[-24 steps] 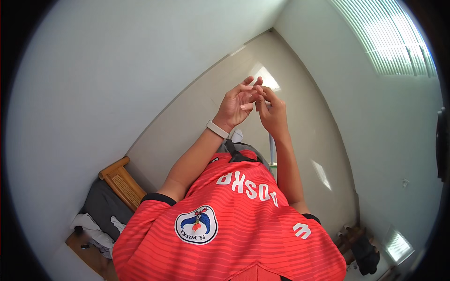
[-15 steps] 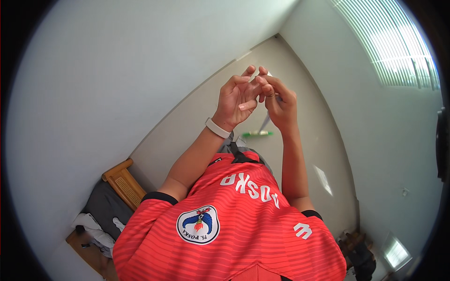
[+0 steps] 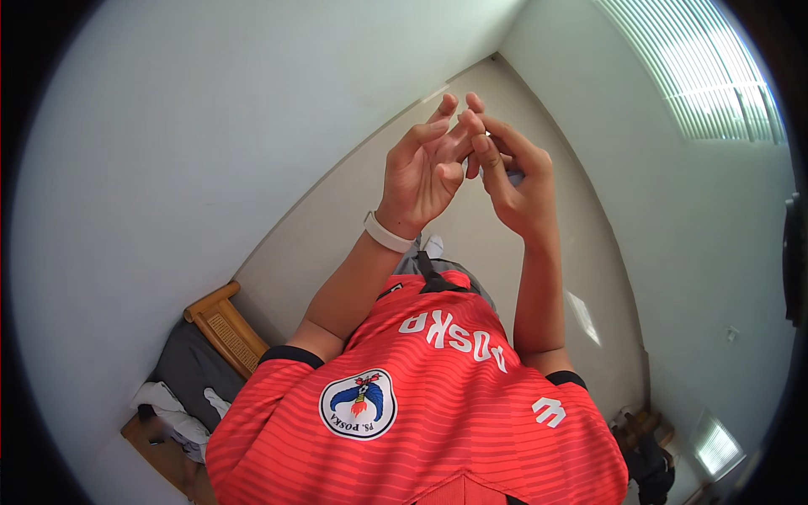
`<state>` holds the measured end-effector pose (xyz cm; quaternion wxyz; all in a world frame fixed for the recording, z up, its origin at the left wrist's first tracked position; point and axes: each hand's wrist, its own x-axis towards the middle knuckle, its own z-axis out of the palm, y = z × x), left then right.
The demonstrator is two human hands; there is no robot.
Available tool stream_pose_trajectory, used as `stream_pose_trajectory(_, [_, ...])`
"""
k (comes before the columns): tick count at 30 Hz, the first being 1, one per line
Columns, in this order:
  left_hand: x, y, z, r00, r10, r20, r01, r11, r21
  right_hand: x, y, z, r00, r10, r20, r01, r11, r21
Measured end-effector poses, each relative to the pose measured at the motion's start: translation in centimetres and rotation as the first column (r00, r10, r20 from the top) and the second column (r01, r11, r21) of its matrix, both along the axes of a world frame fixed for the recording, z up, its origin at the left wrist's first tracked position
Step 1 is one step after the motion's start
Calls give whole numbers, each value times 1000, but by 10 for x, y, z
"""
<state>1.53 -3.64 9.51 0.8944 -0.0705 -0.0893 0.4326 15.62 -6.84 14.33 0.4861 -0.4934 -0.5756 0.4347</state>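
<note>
In the upper middle, my left hand (image 3: 425, 168) is raised with its palm showing and its fingers apart, a pale band (image 3: 388, 233) round the wrist. My right hand (image 3: 523, 187) is beside it, thumb and forefinger closed at the left hand's fingertips. They touch or nearly touch; any small thing between them cannot be made out. A short bit of a grey-blue pole (image 3: 515, 178) shows inside the curl of my right hand. The rest of the pole and its head are hidden now.
Pale floor (image 3: 471, 215) narrows to a corner between two white walls. A slatted window blind (image 3: 703, 71) hangs at upper right. To the left stands a wooden-armed seat (image 3: 225, 324) with dark padding, a person (image 3: 172, 421) on it. Dark items (image 3: 648, 450) are at lower right.
Both hands have risen slightly and my right hand has shifted right. The pole's white and green head, seen on the floor before, is out of sight now.
</note>
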Motion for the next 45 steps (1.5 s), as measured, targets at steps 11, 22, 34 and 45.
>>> stream_pose_trajectory(11, [27, -38, -10, 906, -132, -403, 39, 972, -230, 28, -49, -17, 1000, 10, -8, -11, 959, -282])
stream_pose_trajectory(22, [31, -25, -43, 897, -116, -426, -11, 958, -286, 24, -33, -55, 994, -113, -8, 101, 912, -397])
stream_pose_trajectory(34, [19, 24, -25, 997, 51, -55, -64, 958, -280, 27, 41, -64, 912, -390, -129, 357, 908, -217])
stream_pose_trajectory(45, [13, 43, -41, 995, 12, -102, -32, 980, -199, 38, 53, -116, 932, -363, -21, 348, 907, -239])
